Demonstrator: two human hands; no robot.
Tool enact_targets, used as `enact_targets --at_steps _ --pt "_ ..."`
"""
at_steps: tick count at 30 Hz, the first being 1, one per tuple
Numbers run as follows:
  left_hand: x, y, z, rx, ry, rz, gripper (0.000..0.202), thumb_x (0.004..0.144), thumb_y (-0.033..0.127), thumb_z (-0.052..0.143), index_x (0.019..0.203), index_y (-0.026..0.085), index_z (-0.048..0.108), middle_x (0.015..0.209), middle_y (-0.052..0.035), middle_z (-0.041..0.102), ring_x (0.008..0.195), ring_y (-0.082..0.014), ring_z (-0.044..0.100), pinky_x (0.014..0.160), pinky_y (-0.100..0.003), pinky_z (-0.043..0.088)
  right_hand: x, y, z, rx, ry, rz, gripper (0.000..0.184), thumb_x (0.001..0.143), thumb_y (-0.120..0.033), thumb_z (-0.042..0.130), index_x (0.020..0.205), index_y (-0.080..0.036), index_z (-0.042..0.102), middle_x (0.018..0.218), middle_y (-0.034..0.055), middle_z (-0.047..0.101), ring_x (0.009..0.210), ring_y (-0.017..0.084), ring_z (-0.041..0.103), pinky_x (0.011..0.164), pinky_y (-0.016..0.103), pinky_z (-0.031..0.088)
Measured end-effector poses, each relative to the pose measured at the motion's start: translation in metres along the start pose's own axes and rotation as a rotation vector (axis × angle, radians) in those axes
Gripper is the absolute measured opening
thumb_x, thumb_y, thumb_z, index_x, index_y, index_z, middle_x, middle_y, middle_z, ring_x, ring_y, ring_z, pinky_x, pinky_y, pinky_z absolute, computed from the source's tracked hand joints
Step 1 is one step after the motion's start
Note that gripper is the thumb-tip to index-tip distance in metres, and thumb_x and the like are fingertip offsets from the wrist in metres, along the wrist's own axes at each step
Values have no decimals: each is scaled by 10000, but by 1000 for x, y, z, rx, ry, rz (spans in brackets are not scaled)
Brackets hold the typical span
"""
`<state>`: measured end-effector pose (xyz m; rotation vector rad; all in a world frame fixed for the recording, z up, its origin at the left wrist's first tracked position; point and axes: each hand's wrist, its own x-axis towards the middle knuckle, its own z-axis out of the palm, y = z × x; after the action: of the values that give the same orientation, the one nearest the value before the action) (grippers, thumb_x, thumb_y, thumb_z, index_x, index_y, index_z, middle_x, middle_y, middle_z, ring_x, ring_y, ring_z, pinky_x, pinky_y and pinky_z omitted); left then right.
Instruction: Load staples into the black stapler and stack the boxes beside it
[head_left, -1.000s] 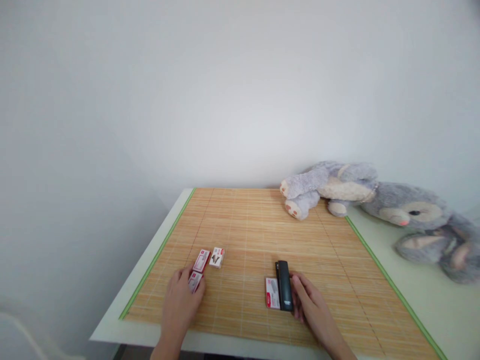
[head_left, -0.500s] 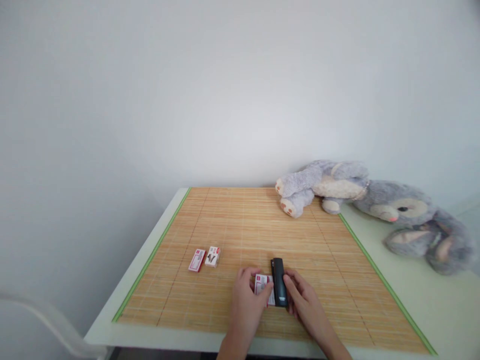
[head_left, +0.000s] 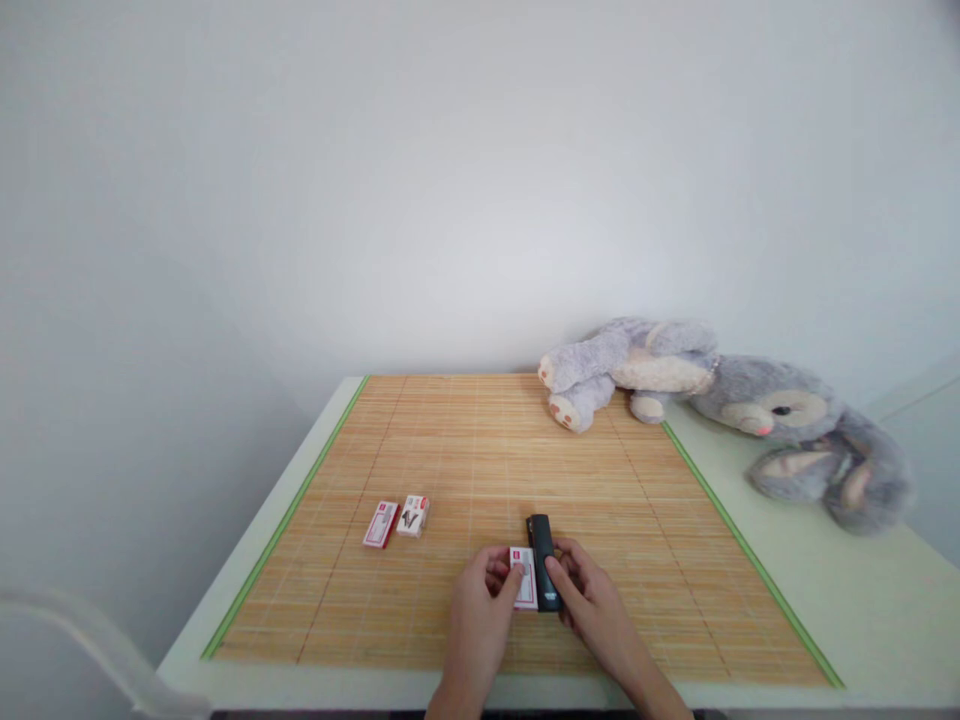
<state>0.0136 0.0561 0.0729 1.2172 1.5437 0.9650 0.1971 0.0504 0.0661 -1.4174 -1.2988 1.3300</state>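
A black stapler (head_left: pixel 541 545) lies on the bamboo mat (head_left: pixel 480 450) near the front middle. My right hand (head_left: pixel 592 605) is curled against its right side, with fingers laid over its near end. A small red-and-white staple box (head_left: pixel 524 585) sits right against the stapler's left side. My left hand (head_left: pixel 480 615) pinches this box between thumb and fingers. Whether a second box lies under it I cannot tell.
Two more red-and-white staple boxes (head_left: pixel 381 523) (head_left: pixel 413 514) lie side by side on the mat's left part. A grey plush rabbit (head_left: pixel 750 410) sprawls at the back right, half on the white table (head_left: pixel 840 570). A wall stands behind the table.
My left hand carried one small box from the left group across to the stapler and now pinches it there. My right hand stayed on the stapler. The view shifted slightly.
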Motion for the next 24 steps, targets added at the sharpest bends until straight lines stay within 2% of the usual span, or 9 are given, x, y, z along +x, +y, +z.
enact_targets --at_steps 4,7,9,11,14,16,18,21,24 --pt "-3 7 3 -22 -12 -15 455 848 574 692 1060 173 724 875 -67 742 746 -210 686 697 -324 544 1 0 -1 -23 -13 -11 568 1000 -657 511 1347 -210 564 734 -46 542 541 135 550 482 255 452" --pt "-4 11 -12 7 32 0 464 904 604 620 1094 189 702 904 -60 743 768 -211 685 730 -338 540 1 1 -1 -12 -16 -16 555 1005 -641 517 1349 -209 564 727 -51 529 536 132 541 476 255 445" --pt "-1 9 -36 100 162 30 438 953 600 543 1090 209 686 897 -45 727 763 -211 666 751 -354 529 1 2 -1 1 -14 -12 547 1001 -637 526 1336 -207 571 732 -53 515 540 131 534 469 254 442" --pt "6 2 -68 244 387 69 412 959 585 522 1087 222 669 904 -39 705 763 -222 640 765 -380 522 1 3 0 12 -5 -6 545 996 -640 532 1324 -207 574 740 -53 506 545 131 531 463 254 439" --pt "21 -16 -118 521 721 185 476 892 559 600 1209 204 629 1181 -115 679 1089 -319 618 999 -506 486 1 3 -1 16 -8 2 545 990 -646 536 1316 -211 573 738 -55 505 543 130 530 457 252 433" --pt "31 -30 -145 642 731 203 598 851 549 630 1324 186 590 1325 -156 627 1255 -372 556 1093 -567 428 1 4 -1 14 -14 4 547 988 -649 537 1313 -210 571 735 -56 508 538 130 529 454 250 432" --pt "37 -39 -161 634 645 180 619 832 533 640 1329 167 594 1270 -155 654 1196 -361 602 1072 -557 460 1 4 -2 7 -15 3 548 992 -648 530 1319 -209 566 736 -57 508 528 126 526 452 248 433" --pt "34 -39 -161 481 689 126 615 836 528 653 1323 160 578 1171 -121 685 1024 -298 666 981 -509 536 0 3 -3 -5 -12 -2 539 999 -639 525 1323 -210 562 739 -59 505 523 121 526 454 246 438" --pt "15 -26 -127 343 766 170 607 828 531 704 1306 186 563 1197 -106 672 999 -273 668 921 -478 564 -1 2 -2 -1 -15 -4 514 1008 -622 526 1312 -209 566 741 -58 508 529 119 527 455 240 432"
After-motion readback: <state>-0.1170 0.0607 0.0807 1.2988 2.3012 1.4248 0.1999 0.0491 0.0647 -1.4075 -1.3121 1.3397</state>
